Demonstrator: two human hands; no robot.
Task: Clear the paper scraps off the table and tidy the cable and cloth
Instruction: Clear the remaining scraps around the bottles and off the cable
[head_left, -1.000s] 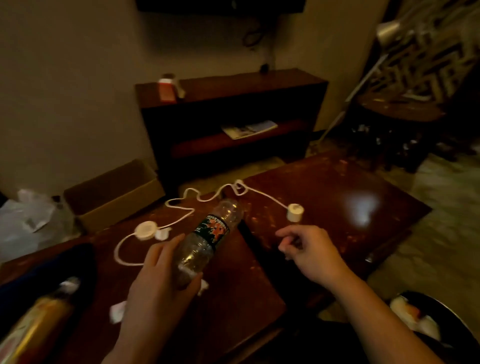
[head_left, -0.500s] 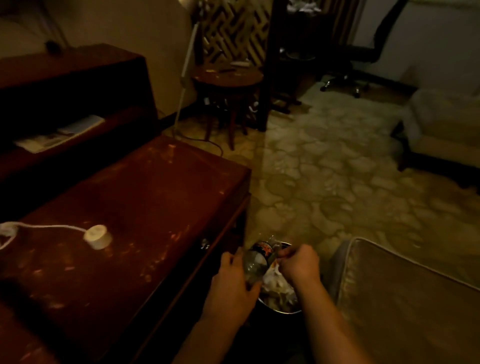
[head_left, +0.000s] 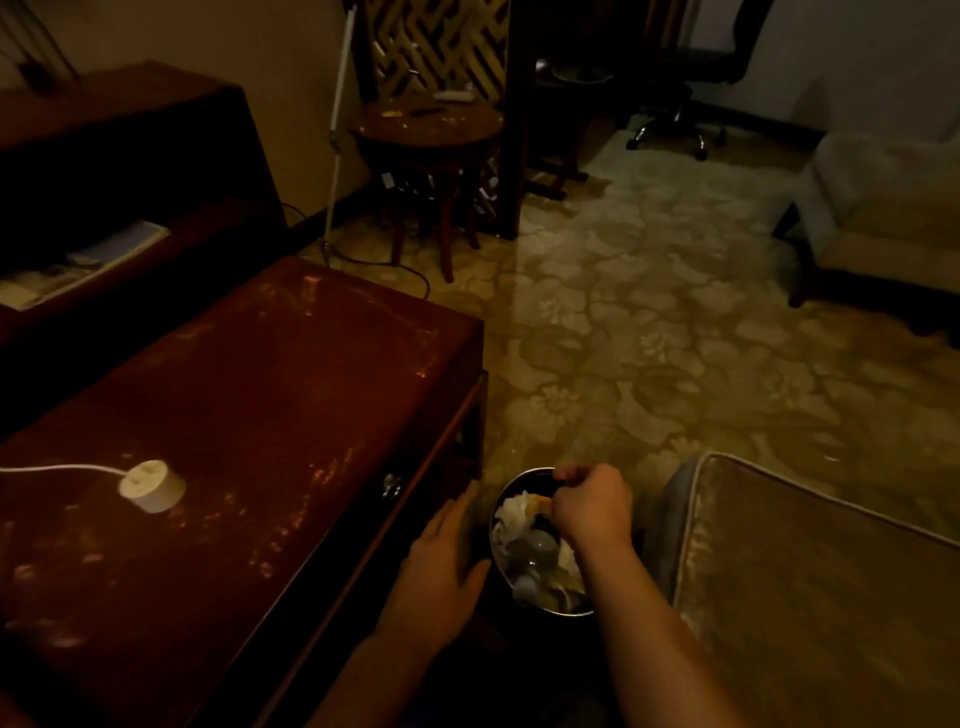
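A round dark bin (head_left: 519, 475) stands on the floor between the table (head_left: 291, 395) and a cushion. It holds crumpled paper scraps (head_left: 514, 512) and a clear plastic bottle (head_left: 535, 551). My right hand (head_left: 592, 506) hovers over the bin with its fingers curled near the far rim; nothing shows in them. My left hand (head_left: 441, 571) is spread with straight fingers beside the bin's left wall. On the table's left lies a white round plug (head_left: 151, 486), and its white cable (head_left: 57, 469) runs off the left edge. No cloth is in view.
A padded cushion (head_left: 810, 587) lies close to the right of the bin. A dark shelf unit (head_left: 119, 156) stands behind the table. A round side table (head_left: 431, 127), an office chair (head_left: 691, 78) and an armchair (head_left: 883, 218) stand across the patterned carpet.
My view swung from the table to the bin. My left hand let go of the bottle, which now lies in the bin, and drew back to the bin's side.
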